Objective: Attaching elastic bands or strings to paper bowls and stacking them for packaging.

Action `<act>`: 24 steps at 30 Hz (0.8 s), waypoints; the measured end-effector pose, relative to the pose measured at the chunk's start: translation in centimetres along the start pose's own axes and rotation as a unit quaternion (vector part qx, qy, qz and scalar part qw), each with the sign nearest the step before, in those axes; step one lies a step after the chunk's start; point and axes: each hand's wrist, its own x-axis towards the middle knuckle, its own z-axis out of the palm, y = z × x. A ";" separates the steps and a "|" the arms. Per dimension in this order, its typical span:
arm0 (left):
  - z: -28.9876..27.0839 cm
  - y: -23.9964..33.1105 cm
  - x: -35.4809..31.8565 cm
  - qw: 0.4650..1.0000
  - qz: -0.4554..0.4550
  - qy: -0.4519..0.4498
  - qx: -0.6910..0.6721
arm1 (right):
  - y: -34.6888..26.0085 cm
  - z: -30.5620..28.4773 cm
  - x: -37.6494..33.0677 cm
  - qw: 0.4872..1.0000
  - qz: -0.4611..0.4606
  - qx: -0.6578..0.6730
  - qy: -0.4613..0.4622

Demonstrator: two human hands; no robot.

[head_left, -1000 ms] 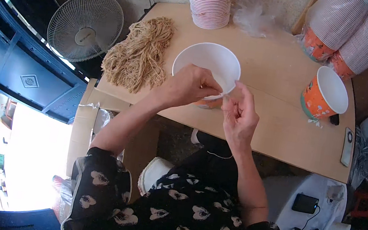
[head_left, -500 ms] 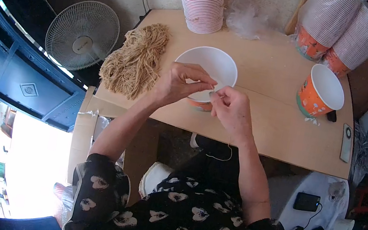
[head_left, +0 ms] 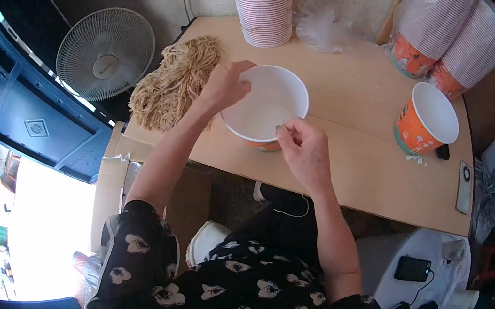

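Observation:
A large white-lined paper bucket with an orange outside stands near the table's front edge. At its left rim is my left hand, finger and thumb apart, with nothing visible between them. My right hand is over the bucket's front right rim, thumb and fingers pinched together. A tiny greyish bit shows at those fingertips, too small to name. Left of the bucket lies a bundle of tan strings, close to my left wrist. One pale strand shows below the table edge, over my dark clothing.
Another orange paper bucket stands at the right, near a phone. Stacked buckets and bagged stacks stand at the back, with crumpled clear plastic between them. A fan is at left. A white stool holds a black device and cables.
My hands were together, fingertips meeting over the bucket's front rim. The left has moved away to the bucket's left rim, its fingers parting. The right stays pinched in nearly the same place.

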 end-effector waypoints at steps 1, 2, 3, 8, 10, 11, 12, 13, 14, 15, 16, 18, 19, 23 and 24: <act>0.0 0.0 -0.1 1.000 -0.007 0.005 -0.010 | 0.1 0.2 0.0 1.000 -0.001 -0.008 0.002; 0.0 0.0 -0.2 1.000 -0.014 0.011 -0.020 | 0.2 0.2 0.0 1.000 -0.003 -0.016 0.003; 0.3 0.0 -0.1 1.000 -0.016 0.009 -0.020 | 0.3 0.2 0.0 1.000 -0.001 -0.016 0.003; 0.7 -0.2 0.2 0.999 0.021 0.029 0.020 | -0.1 0.0 0.2 1.000 0.020 -0.016 0.000; 0.7 -0.4 0.2 0.999 0.017 0.030 0.023 | 0.2 0.2 0.3 1.000 0.014 -0.017 0.001; 0.7 -0.4 0.2 0.999 0.013 0.032 0.026 | 0.3 0.2 0.3 1.000 0.007 -0.018 0.003; 0.8 -0.5 0.3 0.999 0.013 0.031 0.025 | 0.4 0.2 0.3 1.000 0.008 -0.018 0.003; 0.8 -0.4 0.2 0.999 0.015 0.034 0.022 | 0.4 0.2 0.3 1.000 0.010 -0.021 0.002; 0.8 -0.4 0.2 0.999 0.016 0.037 0.020 | 0.4 0.1 0.3 1.000 0.012 -0.023 0.002; 0.8 -0.3 0.2 0.999 0.015 0.037 0.020 | 0.3 0.1 0.3 1.000 0.012 -0.023 0.001; 0.8 0.0 0.2 0.999 0.016 0.036 0.016 | 0.3 0.0 0.3 1.000 0.015 -0.016 -0.001; 0.9 -0.1 0.2 0.999 0.016 0.034 0.013 | 0.4 0.0 0.3 1.000 0.017 -0.010 -0.003; 0.9 -0.4 0.3 0.999 0.023 0.037 0.017 | 0.5 0.1 0.3 1.000 0.011 -0.014 -0.001; 1.2 -1.0 0.4 0.997 0.056 0.059 0.011 | 0.1 0.1 0.2 1.000 0.015 -0.015 -0.003; 1.2 -1.0 0.4 0.997 0.056 0.059 0.010 | 0.1 0.1 0.2 1.000 0.015 -0.016 -0.003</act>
